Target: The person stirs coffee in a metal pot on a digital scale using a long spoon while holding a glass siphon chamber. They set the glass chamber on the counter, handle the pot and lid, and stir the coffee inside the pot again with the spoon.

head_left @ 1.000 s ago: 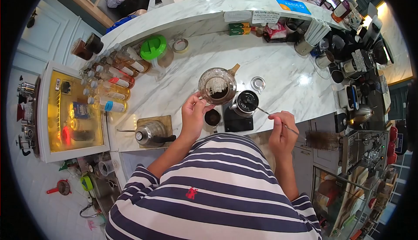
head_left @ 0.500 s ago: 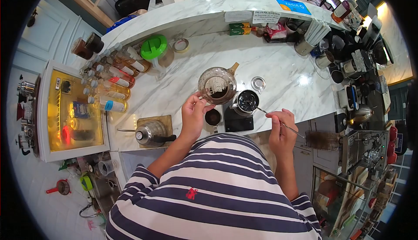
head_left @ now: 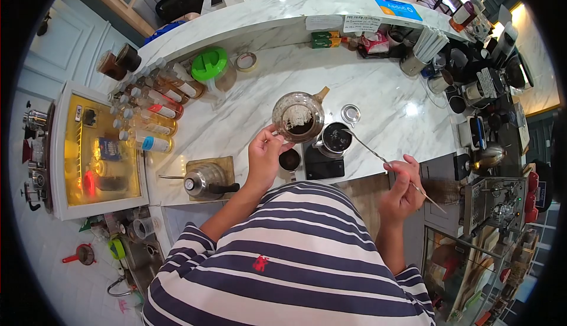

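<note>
My left hand (head_left: pixel 267 150) is closed at the near-left side of a round glass pot (head_left: pixel 282 110) with a wooden-looking spout or knob, holding it tilted above the counter. Dark liquid and pale residue show inside the glass. Thumb and fingers of my right hand (head_left: pixel 403 191) grip a long twisted bar spoon (head_left: pixel 371 149). The spoon's far tip is at the right rim of a metal pitcher (head_left: pixel 337 139) filled with something dark. Beside the pitcher lies a small round metal lid or strainer (head_left: pixel 350 114).
A black scale (head_left: pixel 325 168) and a dark-filled cup (head_left: pixel 289 160) are near the counter edge. A gooseneck kettle (head_left: pixel 205 180) stands on a wooden board at left. Bottles (head_left: pixel 158 109) and a green-lidded jug (head_left: pixel 209 65) line the left; a straw holder (head_left: pixel 413 63) is at back right.
My right hand has moved right and nearer my body, drawing the spoon's tip from inside the pitcher to its rim. The glass pot has shifted slightly right.
</note>
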